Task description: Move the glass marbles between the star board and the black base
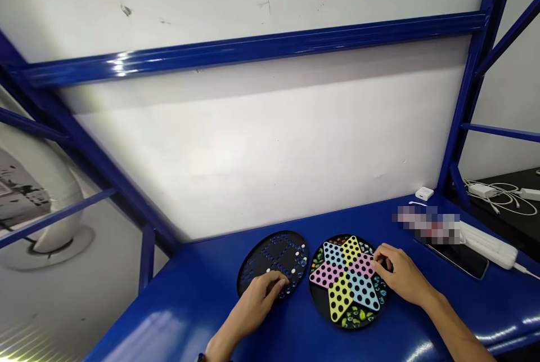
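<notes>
A round Chinese checkers board (346, 270) lies on the blue table, its star of yellow, pink and light blue points dotted with dark holes. Coloured marbles (358, 317) fill several black compartments around the star. My right hand (394, 269) is at the board's right edge by a pink point, fingers curled and pinched; what they hold, if anything, is hidden. To the left lies a round black perforated disc (274, 249) with a few pale marbles (293, 271) on its right side. Over its lower edge, my left hand (264, 291) has its fingertips pinched together, their contents hidden.
On the right stand a white power strip (489, 246), a dark phone (462, 260) and a small white charger (424, 193). White cables (512, 196) lie on a black surface beyond the frame. A blue metal frame (253, 49) and a white panel (270, 142) rise behind the table.
</notes>
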Motion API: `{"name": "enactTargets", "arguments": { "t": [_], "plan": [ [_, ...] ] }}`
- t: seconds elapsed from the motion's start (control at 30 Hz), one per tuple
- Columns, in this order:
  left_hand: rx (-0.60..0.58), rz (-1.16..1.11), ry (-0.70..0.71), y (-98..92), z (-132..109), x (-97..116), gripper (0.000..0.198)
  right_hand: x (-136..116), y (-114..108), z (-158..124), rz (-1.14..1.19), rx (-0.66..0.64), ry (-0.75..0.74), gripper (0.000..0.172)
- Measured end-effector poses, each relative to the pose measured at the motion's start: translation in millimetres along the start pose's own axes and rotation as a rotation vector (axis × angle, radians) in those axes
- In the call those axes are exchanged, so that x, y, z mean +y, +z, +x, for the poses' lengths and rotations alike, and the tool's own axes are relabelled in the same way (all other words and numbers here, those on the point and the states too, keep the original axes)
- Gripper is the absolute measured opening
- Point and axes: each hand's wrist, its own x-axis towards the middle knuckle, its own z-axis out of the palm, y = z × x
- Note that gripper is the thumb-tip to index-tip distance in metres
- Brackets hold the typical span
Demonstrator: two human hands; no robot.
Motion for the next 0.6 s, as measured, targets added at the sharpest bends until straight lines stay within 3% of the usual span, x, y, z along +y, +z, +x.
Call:
{"name": "enactTargets", "arguments": {
  "t": [0.23, 0.4, 0.6],
  "plan": [
    [0.101, 0.009, -0.029, -0.3, 7, -1, 0.045, -2, -1, 0, 0.011, 0.011, 0.008, 0.029],
    [0.186, 0.073, -0.005, 8.4, 40, -8, 0.047, -2, 0, 0, 0.019, 0.003, 0.006, 0.028],
    [0.124, 0.154, -0.03, 18.2, 76, -1, 0.047, -1, 0, 0, -0.002, 0.011, 0.0, 0.026]
  ]
}}
